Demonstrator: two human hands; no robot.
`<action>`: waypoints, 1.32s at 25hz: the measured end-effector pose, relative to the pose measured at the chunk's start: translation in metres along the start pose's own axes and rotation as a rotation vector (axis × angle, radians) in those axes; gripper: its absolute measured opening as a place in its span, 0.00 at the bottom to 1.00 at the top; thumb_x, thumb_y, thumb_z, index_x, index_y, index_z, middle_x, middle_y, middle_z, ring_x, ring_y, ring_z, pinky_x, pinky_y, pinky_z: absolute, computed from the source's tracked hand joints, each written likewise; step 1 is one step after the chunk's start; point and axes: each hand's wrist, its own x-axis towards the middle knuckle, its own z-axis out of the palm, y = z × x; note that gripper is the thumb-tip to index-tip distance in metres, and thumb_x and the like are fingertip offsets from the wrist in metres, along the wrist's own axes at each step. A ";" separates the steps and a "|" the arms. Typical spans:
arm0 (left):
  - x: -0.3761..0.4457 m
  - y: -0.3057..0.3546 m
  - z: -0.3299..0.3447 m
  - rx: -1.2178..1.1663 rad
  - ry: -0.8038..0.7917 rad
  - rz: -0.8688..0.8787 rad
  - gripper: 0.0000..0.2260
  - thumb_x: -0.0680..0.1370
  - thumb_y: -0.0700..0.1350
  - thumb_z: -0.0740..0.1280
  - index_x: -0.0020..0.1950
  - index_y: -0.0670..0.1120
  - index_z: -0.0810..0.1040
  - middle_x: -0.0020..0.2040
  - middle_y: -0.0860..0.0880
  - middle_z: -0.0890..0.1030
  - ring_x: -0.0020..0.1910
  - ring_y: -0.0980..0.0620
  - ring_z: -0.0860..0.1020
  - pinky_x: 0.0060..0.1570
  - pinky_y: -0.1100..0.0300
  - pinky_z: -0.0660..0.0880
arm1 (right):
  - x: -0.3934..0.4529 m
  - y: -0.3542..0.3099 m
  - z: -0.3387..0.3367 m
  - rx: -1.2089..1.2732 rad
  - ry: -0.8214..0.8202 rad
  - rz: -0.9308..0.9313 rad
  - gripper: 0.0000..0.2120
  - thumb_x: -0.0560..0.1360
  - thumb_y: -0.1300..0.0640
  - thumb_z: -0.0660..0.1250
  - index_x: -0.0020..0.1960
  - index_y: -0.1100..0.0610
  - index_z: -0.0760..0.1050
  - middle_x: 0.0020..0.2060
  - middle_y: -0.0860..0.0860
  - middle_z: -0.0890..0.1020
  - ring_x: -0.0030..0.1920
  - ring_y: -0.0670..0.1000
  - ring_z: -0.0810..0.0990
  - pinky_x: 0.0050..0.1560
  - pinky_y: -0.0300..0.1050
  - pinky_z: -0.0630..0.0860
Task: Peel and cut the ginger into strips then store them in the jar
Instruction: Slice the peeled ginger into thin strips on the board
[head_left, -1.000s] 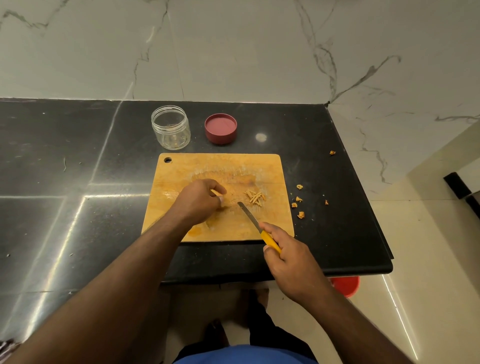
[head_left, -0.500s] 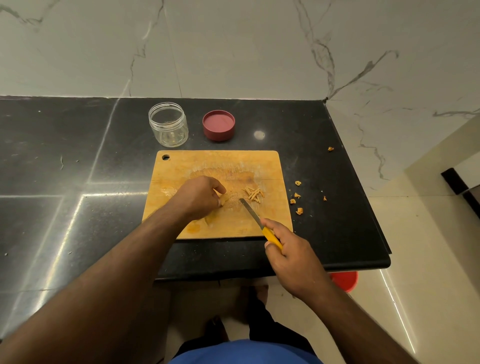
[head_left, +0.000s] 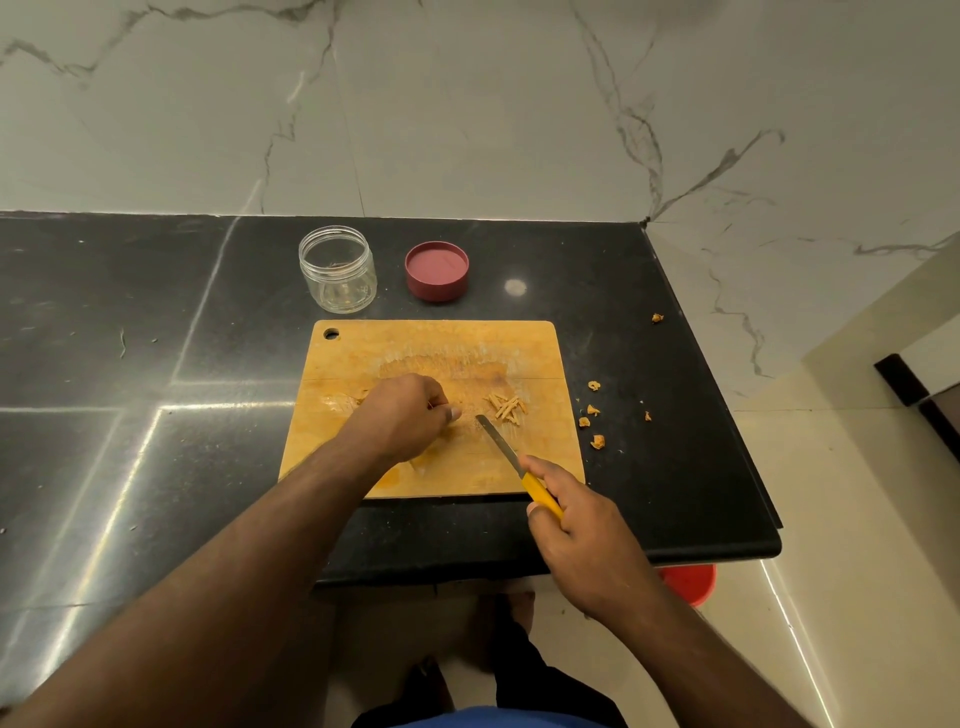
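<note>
While my left hand (head_left: 404, 415) rests curled on the middle of the cutting board (head_left: 363, 353), I cannot tell what its fingers hold — they are bent under, knuckles up, thumb tip pointing toward the blade. My right hand (head_left: 576, 535) sits at the board's near right corner, fingers wrapped round the yellow handle of the knife (head_left: 511, 460); the blade slants away from me with its tip on the board, just beside my left thumb. A small pile of ginger strips (head_left: 506, 407) lies on the board just beyond the blade tip, toward the board's right side. Off the board's right edge, ginger peel scraps (head_left: 592, 413) are scattered on the black counter (head_left: 156, 322). Behind the board's far left corner stands the clear jar (head_left: 337, 270), open and upright — its red lid (head_left: 437, 270) lies beside it, behind the board's far edge, apart from the jar.
</note>
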 end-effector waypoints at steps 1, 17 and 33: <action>0.001 0.000 0.001 -0.001 0.005 -0.009 0.11 0.81 0.52 0.67 0.59 0.48 0.82 0.50 0.51 0.82 0.47 0.54 0.78 0.43 0.59 0.75 | 0.001 0.000 0.000 -0.004 0.002 -0.004 0.23 0.82 0.56 0.59 0.75 0.43 0.64 0.45 0.45 0.77 0.34 0.43 0.75 0.31 0.35 0.71; 0.012 -0.001 -0.006 0.152 0.007 0.115 0.17 0.80 0.42 0.68 0.68 0.53 0.78 0.62 0.49 0.78 0.53 0.54 0.75 0.48 0.61 0.73 | 0.006 -0.004 0.003 0.009 0.002 0.000 0.23 0.82 0.57 0.59 0.75 0.43 0.65 0.46 0.44 0.78 0.35 0.41 0.76 0.31 0.36 0.71; 0.014 -0.012 0.006 0.198 0.083 0.091 0.14 0.77 0.52 0.71 0.62 0.53 0.79 0.56 0.51 0.80 0.53 0.52 0.78 0.51 0.52 0.81 | 0.021 -0.013 0.014 -0.058 0.038 0.013 0.23 0.82 0.55 0.57 0.76 0.44 0.63 0.62 0.46 0.76 0.42 0.41 0.73 0.37 0.33 0.66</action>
